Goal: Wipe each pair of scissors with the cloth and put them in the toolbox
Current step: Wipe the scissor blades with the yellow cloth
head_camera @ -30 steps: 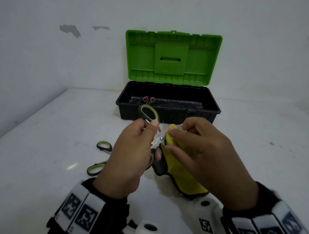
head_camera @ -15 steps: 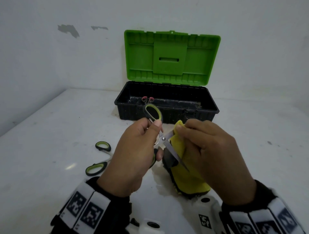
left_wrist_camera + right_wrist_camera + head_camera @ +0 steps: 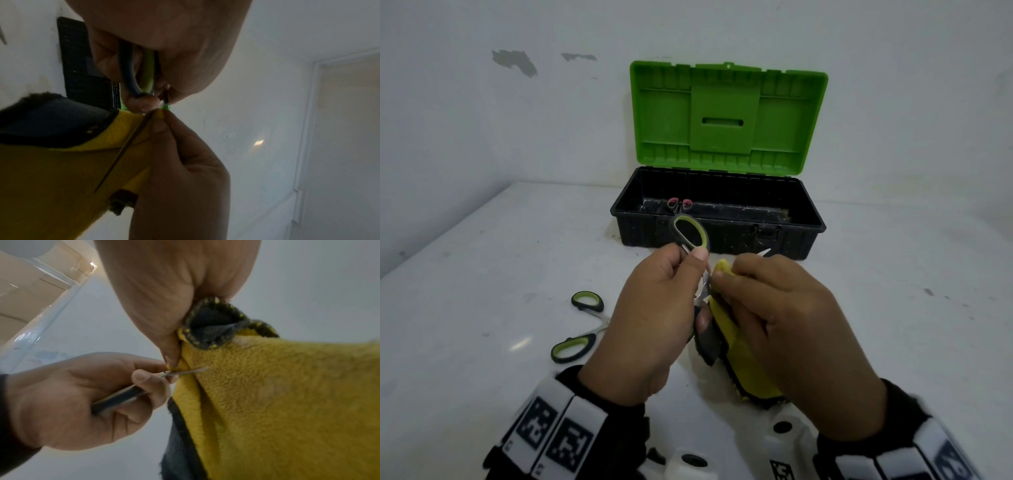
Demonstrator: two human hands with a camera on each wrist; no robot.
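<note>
Your left hand [image 3: 654, 325] grips the green-and-black-handled steel scissors [image 3: 690, 233], blades running away-right into the yellow cloth [image 3: 743, 356] your right hand's [image 3: 801, 329] fingers pinch.

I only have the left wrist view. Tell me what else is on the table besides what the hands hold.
Observer: A second pair of green-handled scissors lies on the table, beside the left hand.
Operator: Report the toolbox state.
Observer: The toolbox stands open, green lid upright, with red-handled scissors already inside.
Operator: Describe how the right hand grips the cloth.
Observer: In the right wrist view, the right hand pinches a fold of the yellow cloth round the blade of the held scissors, close to the pivot.
</note>
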